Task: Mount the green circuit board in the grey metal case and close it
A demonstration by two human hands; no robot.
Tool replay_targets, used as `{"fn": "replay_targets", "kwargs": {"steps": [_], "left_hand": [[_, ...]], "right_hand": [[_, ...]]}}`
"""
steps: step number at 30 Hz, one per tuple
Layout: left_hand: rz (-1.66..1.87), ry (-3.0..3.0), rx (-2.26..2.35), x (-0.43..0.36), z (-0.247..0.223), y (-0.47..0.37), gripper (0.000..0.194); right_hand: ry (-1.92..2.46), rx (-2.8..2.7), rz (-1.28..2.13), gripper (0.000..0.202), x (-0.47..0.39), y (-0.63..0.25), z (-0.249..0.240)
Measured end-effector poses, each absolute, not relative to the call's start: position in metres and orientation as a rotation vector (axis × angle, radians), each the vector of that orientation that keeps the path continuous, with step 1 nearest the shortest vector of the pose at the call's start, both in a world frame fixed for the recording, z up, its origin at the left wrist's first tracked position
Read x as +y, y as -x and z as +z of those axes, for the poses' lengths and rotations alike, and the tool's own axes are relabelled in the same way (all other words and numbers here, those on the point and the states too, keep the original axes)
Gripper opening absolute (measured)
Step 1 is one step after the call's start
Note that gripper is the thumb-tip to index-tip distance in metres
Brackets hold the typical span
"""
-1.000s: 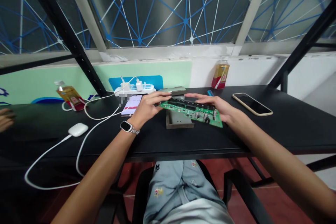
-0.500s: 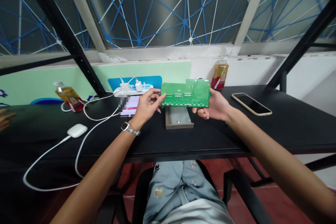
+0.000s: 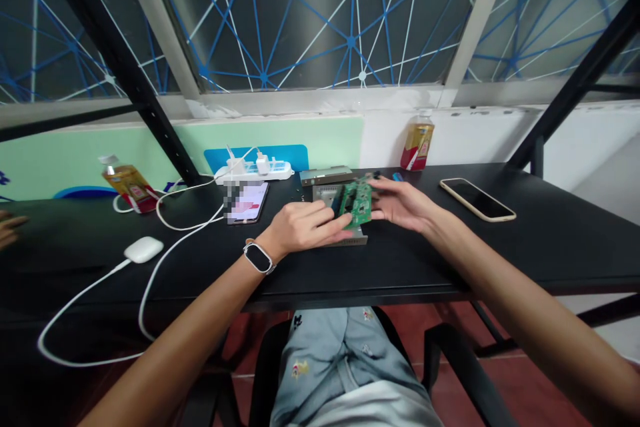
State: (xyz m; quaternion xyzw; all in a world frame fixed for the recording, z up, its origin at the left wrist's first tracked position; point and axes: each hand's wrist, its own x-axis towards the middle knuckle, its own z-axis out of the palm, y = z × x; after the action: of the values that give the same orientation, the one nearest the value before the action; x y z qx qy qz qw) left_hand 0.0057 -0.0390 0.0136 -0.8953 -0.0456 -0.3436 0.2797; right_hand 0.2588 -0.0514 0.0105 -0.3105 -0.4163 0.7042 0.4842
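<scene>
A green circuit board [image 3: 361, 203], tilted with its component side showing, is held between my two hands just over a shallow metal case [image 3: 357, 239]. My left hand [image 3: 305, 223] grips the board's near left end, fingers stretched along it and partly in front of it. On the far right side, my right hand [image 3: 400, 201] pinches the board's edge with thumb and fingers. The board covers much of the case's inside. Behind the case lies a flat metal cover [image 3: 327, 175]. Small dark bits, perhaps screws, lie left of the case.
A lit phone [image 3: 249, 203] lies left, before a power strip [image 3: 254, 172]. White cables run to a white charger case [image 3: 144, 249]. Another phone [image 3: 477, 199] lies right. Drink bottles [image 3: 418, 142] stand at the back right and left. Another person's hand [image 3: 9, 228] shows at far left.
The board has been lowered toward the metal case and turned from its flat underside to its component side. My left hand has rolled over and moved right. The metal cover behind is now visible.
</scene>
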Motion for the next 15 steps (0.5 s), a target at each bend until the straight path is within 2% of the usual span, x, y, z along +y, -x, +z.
{"fn": "replay_targets", "kwargs": {"steps": [3, 5, 9, 11, 15], "left_hand": [[-1.020, 2.485, -0.099, -0.037, 0.009, -0.007, 0.031], [-1.200, 2.532, -0.206, -0.032, 0.004, -0.006, 0.027], [-1.529, 2.540, -0.814, -0.017, -0.007, -0.011, 0.015], [-1.496, 2.656, -0.992, -0.011, -0.011, -0.016, 0.018], [-1.382, 2.756, -1.047, -0.006, -0.007, -0.017, 0.023]], "right_hand": [[0.775, -1.032, 1.645, 0.044, -0.051, -0.256, 0.009], [0.800, -1.035, 1.586, 0.047, -0.050, -0.254, 0.009], [0.881, -1.084, 1.475, 0.041, -0.050, -0.247, 0.006], [0.932, -1.152, 1.407, 0.036, -0.050, -0.240, 0.003], [1.032, -1.335, 1.263, 0.022, -0.050, -0.232, -0.006]]}}
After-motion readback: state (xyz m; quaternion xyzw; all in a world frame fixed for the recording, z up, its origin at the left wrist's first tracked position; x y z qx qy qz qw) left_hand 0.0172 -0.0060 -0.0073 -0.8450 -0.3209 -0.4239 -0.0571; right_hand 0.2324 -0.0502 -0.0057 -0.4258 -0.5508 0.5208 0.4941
